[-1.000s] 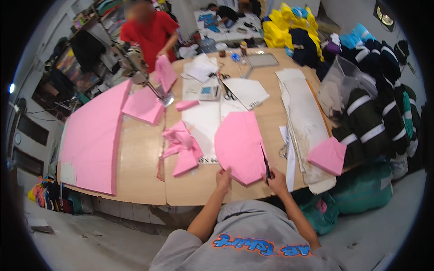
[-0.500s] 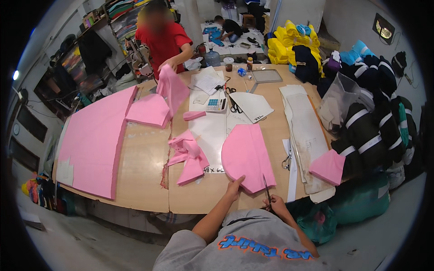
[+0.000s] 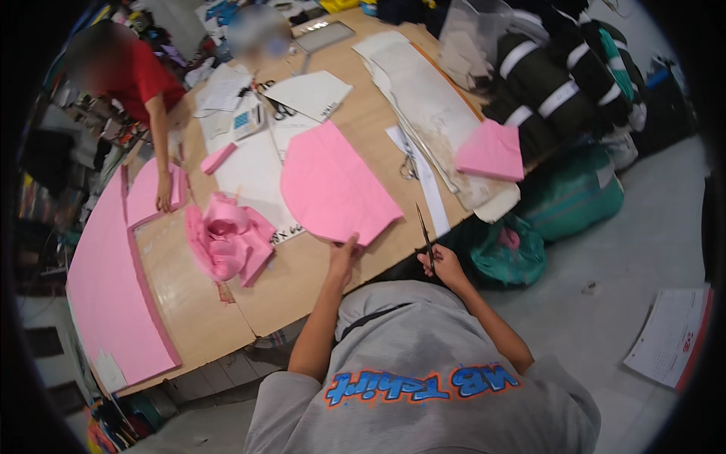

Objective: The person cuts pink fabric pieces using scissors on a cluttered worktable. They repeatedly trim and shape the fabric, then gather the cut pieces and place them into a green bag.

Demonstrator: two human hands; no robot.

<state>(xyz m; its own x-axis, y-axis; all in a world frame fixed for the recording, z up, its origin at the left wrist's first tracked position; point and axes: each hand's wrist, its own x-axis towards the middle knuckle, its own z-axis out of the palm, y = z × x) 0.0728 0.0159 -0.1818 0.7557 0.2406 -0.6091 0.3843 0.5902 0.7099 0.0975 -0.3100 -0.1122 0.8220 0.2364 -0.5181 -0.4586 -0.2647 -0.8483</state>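
Observation:
A thick pink cut fabric stack [image 3: 333, 185], rounded on its left side, lies on the table in front of me. My left hand [image 3: 344, 252] grips its near edge, the thumb on top and the fingers mostly hidden. To the right, my right hand [image 3: 442, 262] is closed around dark scissors [image 3: 424, 227]. Their blades point up and away, apart from the fabric, over the table's near edge. Left of the stack sits a crumpled pink cloth heap [image 3: 227, 238]. White pattern paper [image 3: 249, 170] shows partly under the stack.
A co-worker in a red shirt [image 3: 147, 79] rests a hand on a smaller pink stack [image 3: 147, 193], beside a large pink fabric panel [image 3: 106, 295]. Long pattern sheets [image 3: 423, 113], another pink piece [image 3: 491, 151] and a second pair of scissors [image 3: 408, 168] lie rightward. Dark rolls [image 3: 541, 87] stand beyond.
My scissors have come off the fabric's near edge and moved right. The co-worker's raised pink cloth has come down, and their hand is now on the smaller stack. The whole view has turned.

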